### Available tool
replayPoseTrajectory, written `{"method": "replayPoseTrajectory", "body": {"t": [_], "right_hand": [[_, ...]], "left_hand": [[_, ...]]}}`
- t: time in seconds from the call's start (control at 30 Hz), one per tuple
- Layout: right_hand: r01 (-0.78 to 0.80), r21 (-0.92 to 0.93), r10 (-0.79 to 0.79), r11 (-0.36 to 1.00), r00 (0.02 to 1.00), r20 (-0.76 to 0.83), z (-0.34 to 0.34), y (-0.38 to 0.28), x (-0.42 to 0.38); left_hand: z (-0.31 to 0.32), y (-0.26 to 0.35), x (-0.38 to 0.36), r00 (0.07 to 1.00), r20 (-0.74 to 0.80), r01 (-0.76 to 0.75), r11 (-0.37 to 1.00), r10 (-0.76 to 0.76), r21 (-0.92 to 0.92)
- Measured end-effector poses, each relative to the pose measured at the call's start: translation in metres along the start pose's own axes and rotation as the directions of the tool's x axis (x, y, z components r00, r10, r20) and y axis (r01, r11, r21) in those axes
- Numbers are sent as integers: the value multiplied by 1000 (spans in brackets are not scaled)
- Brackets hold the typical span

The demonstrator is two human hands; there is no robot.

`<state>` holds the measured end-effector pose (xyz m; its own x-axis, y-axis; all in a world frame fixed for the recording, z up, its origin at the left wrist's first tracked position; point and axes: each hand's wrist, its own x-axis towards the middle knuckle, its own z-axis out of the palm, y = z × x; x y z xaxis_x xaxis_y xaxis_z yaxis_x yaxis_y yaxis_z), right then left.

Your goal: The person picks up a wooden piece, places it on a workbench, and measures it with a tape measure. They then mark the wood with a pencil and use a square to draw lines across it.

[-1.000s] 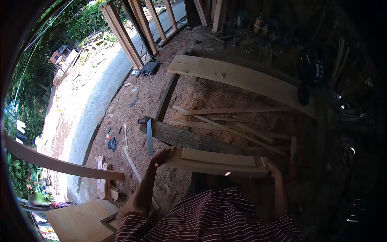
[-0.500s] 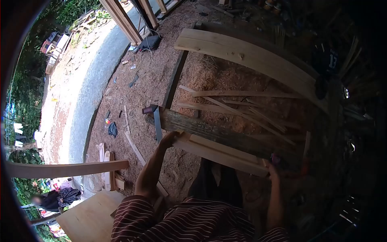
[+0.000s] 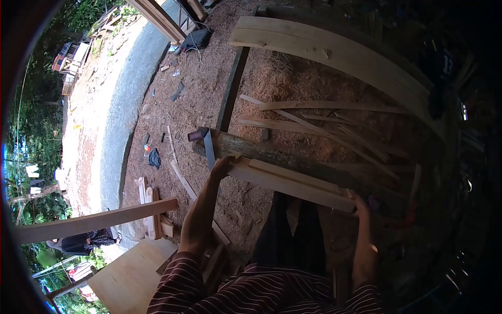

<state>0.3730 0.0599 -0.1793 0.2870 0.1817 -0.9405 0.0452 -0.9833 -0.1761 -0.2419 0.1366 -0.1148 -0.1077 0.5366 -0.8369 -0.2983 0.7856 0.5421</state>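
A pale wooden board [image 3: 290, 184] with a stepped edge along its length spans the space before my body, slanting down to the right. My left hand [image 3: 225, 166] is closed around its left end, thumb side up. At the other end my right hand [image 3: 359, 205] grips the board's corner, fingers in shadow. Just beyond the left hand, a try square [image 3: 209, 146] with a dark stock and metal blade rests at the end of a weathered beam [image 3: 256, 153]. That beam runs right behind the held board, which partly overlaps it in this view.
A wide plank [image 3: 319, 47] lies across the far side of the frame. Thin wood strips [image 3: 334, 131] and shavings [image 3: 272, 78] cover the ground between. At left, a long timber [image 3: 99, 220] juts in above a plywood sheet [image 3: 130, 277]. A person [image 3: 86, 242] is in the background.
The view has shifted, so the beam and plank sit farther right. The held board has risen slightly in view, still in both hands. The background person appears farther right, partly behind the timber.
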Motion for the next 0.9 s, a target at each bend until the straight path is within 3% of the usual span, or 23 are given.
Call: {"method": "replayPoseTrajectory", "body": {"t": [0.13,0.2,0.27,0.33,0.37,0.47,0.53,0.57,0.6,0.63,0.67,0.7,0.73,0.77,0.8,0.83,0.9], "right_hand": [[-74,69,80,995,994,-76,19,-30,-37],[-126,213,115,969,991,63,11,-28,-16],[-128,240,122,962,992,40,18,-39,-34],[-121,279,123,953,992,9,26,-47,-46],[-82,269,85,960,996,2,29,-47,-52],[4,251,-9,968,1000,17,21,-32,-41],[161,-85,-170,983,978,-118,20,-25,-35],[158,-73,-166,985,976,-138,23,-20,-31],[350,-248,-406,903,886,-226,29,-13,-24],[483,-434,-621,760,737,-266,35,-4,-19],[547,-617,-800,566,547,-249,39,2,-21],[649,-537,-831,539,513,-213,49,-6,-50],[742,-449,-863,498,472,-179,59,-19,-87],[733,-456,-860,505,471,-195,57,-22,-100],[731,-604,-923,317,384,-20,55,-24,-108],[705,-702,-935,104,310,173,56,-27,-116],[690,-722,-937,51,282,204,63,-30,-133]], "left_hand": [[-8,-10,25,999,-29,-41,997,42,66],[-9,-16,32,998,-9,-63,996,64,62],[8,-3,22,971,-225,-8,958,76,288],[14,0,17,950,-299,4,954,90,299],[19,0,14,924,-369,25,949,98,315],[17,3,0,958,-266,-11,946,102,324],[24,4,-19,976,-209,19,934,60,356],[21,-4,-16,913,-268,-59,749,309,660],[19,-11,-13,802,-224,-71,461,554,885],[23,-10,-22,811,-196,-93,452,552,887],[28,-4,-39,682,54,-311,222,729,924],[35,3,-51,480,300,-475,-43,825,879],[41,7,-54,475,314,-495,-45,822,868],[46,10,-57,445,483,-609,-140,754,780],[51,10,-57,393,633,-709,-219,667,670],[59,7,-58,384,681,-728,-249,624,639],[76,3,-54,390,738,-761,-258,551,595]]}}
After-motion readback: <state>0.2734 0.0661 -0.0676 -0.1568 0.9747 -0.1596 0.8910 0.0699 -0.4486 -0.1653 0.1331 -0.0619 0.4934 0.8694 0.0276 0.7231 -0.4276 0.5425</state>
